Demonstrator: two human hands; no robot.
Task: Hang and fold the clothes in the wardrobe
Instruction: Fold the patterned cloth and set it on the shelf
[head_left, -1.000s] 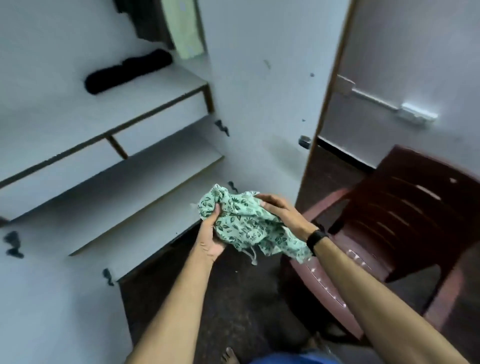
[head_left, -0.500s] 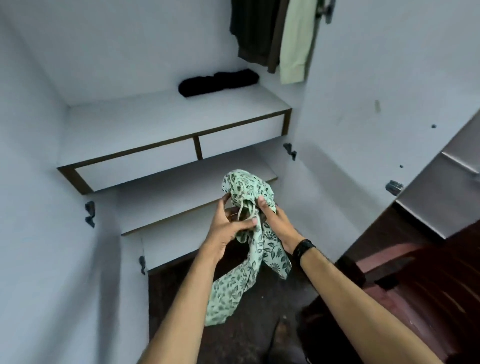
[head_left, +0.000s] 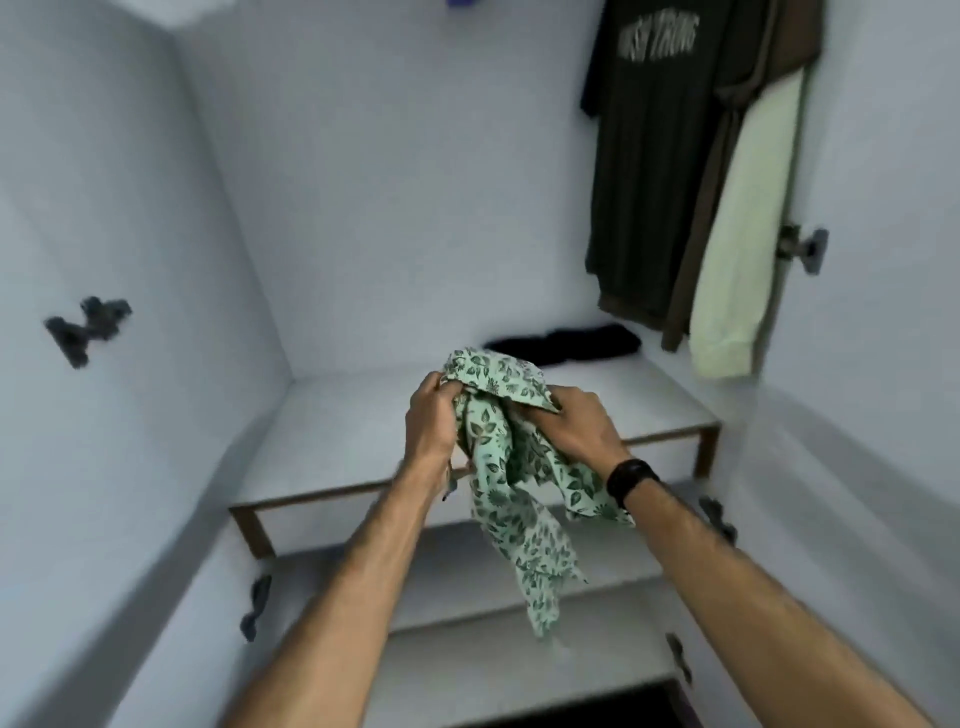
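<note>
A mint-green garment with a dark leaf print hangs bunched between both hands in front of the open white wardrobe. My left hand grips its upper left edge. My right hand grips the bunched cloth on the right; a black watch sits on that wrist. The garment's loose end dangles down over the lower shelves. Behind it lies the wide upper shelf.
A dark printed T-shirt, a brown garment and a pale green one hang at the upper right. A black folded cloth lies at the shelf's back. Two lower shelves sit below. Door hinges stick out at both sides.
The view has swung up and left from the chair into the wardrobe. Both hands have lifted the green garment higher, level with the upper shelf, and it has come partly unbunched and hangs down.
</note>
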